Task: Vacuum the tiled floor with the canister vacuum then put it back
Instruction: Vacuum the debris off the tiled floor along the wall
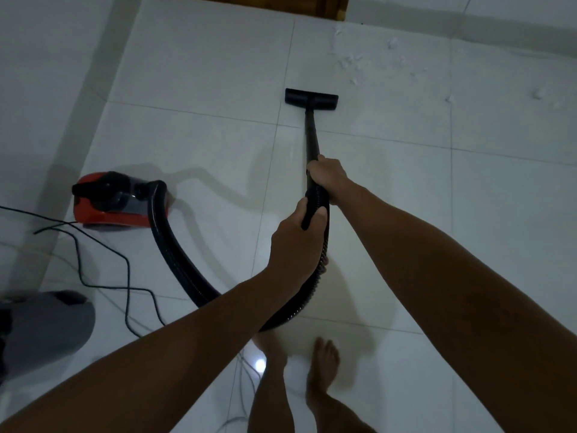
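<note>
A red and black canister vacuum (107, 203) sits on the white tiled floor (203, 73) at the left. Its black ribbed hose (175, 260) curves down and back up to the black wand (312, 135). The flat black floor head (311, 100) rests on the tiles ahead of me. My right hand (327, 178) grips the wand's upper end. Just below it, my left hand (295, 242) holds the handle where the hose joins. White crumbs and fluff (356, 60) lie scattered beyond the head, to its right.
A black power cord (125, 276) snakes over the floor at the left, near a grey object (46, 326). A white wall with a skirting (81, 89) runs along the left. A wooden door frame (312, 4) is at the top. My bare feet (323, 367) stand below the hose.
</note>
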